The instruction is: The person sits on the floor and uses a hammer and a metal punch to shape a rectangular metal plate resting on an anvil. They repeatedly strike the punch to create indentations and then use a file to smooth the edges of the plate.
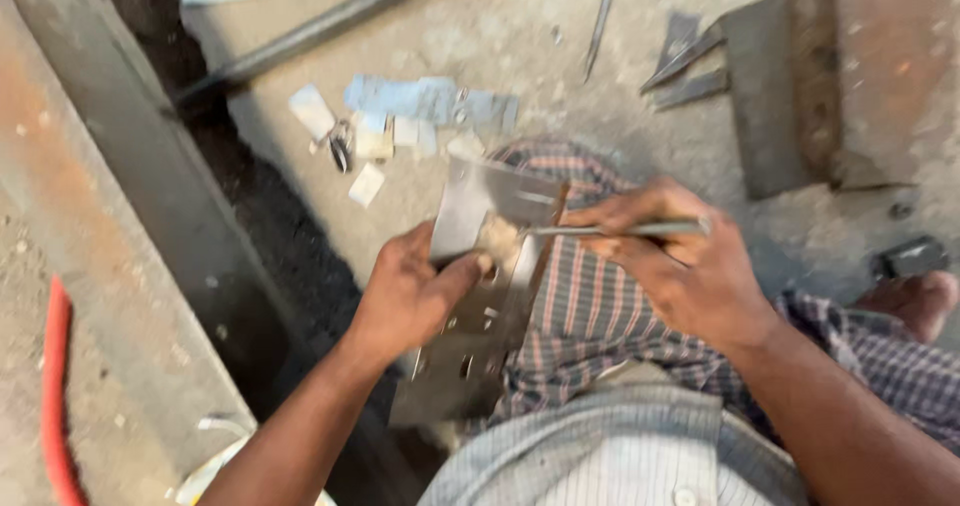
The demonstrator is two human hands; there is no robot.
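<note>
The metal plate [480,296] rests tilted across our lap on the checked cloth [590,306], its long axis running from near our belly up and away toward the concrete floor [520,36]; it is a flat, dull grey sheet with small slots punched in its lower half and a folded or bent upper edge, though blur hides the finer detail; our left hand [410,291] clamps it from the left side, thumb pressed on its face and fingers curled behind; our right hand [680,266] lies to the right of the plate, closed around a thin metal rod [620,230] that points leftward, its tip meeting the plate's upper part; the left hand is the nearer to the plate's middle; beyond, pale scraps [400,126] and dark steel offcuts [690,66] litter the floor.
</note>
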